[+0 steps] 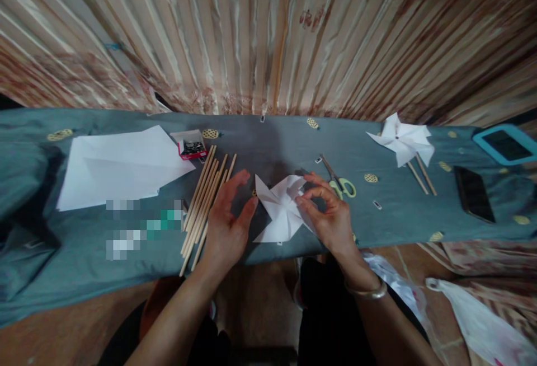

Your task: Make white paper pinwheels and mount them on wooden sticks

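Observation:
A white paper pinwheel (282, 212) lies in front of me on the cloth-covered table, its blades folded toward the middle. My right hand (329, 215) pinches the pinwheel's right side between thumb and fingers. Just left of the paper, my left hand (230, 220) is open, thumb and fingers apart, holding nothing. Beneath and beside that hand lie several thin wooden sticks (200, 209). Scissors (342, 183) with yellow-green handles rest beyond my right hand.
White paper sheets (121, 167) lie at the left, near a small red-and-white box (191, 148) of dark little pieces. Pinwheels with sticks (403, 137) lie at the right, beside a black phone (474, 193) and a blue-framed device (507, 143). A pleated curtain (268, 41) hangs behind.

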The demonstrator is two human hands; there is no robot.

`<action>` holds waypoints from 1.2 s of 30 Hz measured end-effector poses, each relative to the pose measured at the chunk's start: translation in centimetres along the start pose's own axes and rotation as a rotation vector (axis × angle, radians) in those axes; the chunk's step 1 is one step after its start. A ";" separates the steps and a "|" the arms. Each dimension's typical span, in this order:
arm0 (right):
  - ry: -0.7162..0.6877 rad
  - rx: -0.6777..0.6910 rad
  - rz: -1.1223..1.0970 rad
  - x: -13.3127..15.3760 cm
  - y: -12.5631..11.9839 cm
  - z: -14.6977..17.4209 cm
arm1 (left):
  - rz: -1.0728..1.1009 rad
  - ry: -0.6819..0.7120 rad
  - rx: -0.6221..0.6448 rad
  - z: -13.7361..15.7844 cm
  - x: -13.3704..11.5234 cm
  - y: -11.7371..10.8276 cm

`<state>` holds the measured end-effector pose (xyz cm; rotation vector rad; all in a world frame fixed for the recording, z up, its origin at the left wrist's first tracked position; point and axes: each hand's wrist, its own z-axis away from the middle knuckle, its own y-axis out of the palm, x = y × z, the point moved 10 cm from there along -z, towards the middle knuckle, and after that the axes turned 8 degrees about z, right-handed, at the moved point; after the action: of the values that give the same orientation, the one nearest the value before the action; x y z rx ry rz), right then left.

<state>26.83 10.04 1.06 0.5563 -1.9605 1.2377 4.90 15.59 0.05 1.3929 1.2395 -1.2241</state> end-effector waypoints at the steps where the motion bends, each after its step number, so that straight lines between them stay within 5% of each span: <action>1: 0.015 -0.016 -0.011 -0.2 -0.3 -0.2 | -0.005 0.003 -0.001 0.0 0.0 0.0; 18: 0.012 -0.071 0.159 -1.8 -1.6 -1.7 | -0.124 0.088 0.070 0.5 -1.5 1.7; 25: -0.078 -0.133 0.172 -1.0 -2.3 -2.5 | -0.138 0.082 0.032 -0.1 -0.8 0.3; 36: -0.435 0.242 0.492 3.2 2.2 3.7 | -0.216 0.121 0.099 0.6 -1.0 0.7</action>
<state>22.01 7.78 1.29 0.5084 -2.4219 1.7950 5.52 14.75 0.95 1.4513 1.4605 -1.3802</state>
